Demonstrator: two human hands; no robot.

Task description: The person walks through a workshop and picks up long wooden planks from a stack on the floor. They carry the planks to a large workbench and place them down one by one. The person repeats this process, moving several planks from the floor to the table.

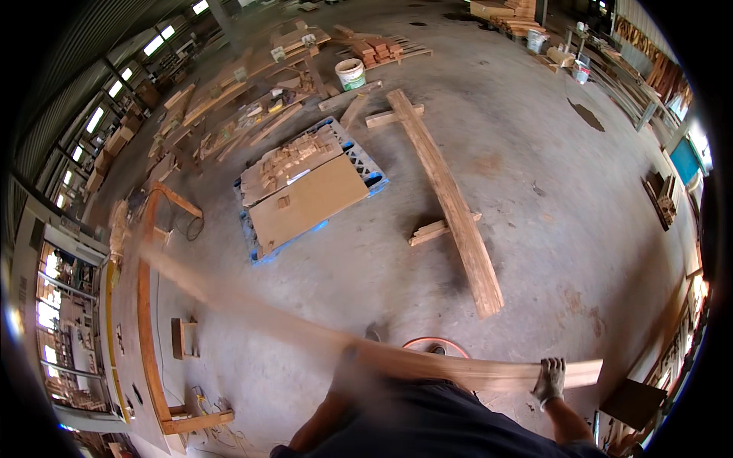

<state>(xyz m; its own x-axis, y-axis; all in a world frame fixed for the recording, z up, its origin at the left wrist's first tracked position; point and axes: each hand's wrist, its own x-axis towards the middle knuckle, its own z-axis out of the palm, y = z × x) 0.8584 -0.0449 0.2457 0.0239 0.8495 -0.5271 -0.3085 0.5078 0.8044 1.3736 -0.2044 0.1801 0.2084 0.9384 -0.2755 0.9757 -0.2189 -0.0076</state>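
Wooden plank [427, 365] in both hands, left [347, 360] apparently blurred.

Daylight fills the workshop evenly, entering through the windows [92, 122] along the left wall, which blow out to white. The concrete floor [550, 191] is bright, with soft, faint shadows. The fisheye lens bends straight edges toward the rim, and black vignette fills the corners. The carried plank [321, 336] smears with motion blur toward its left end; the gloved right hand [550, 380] stays fairly sharp.
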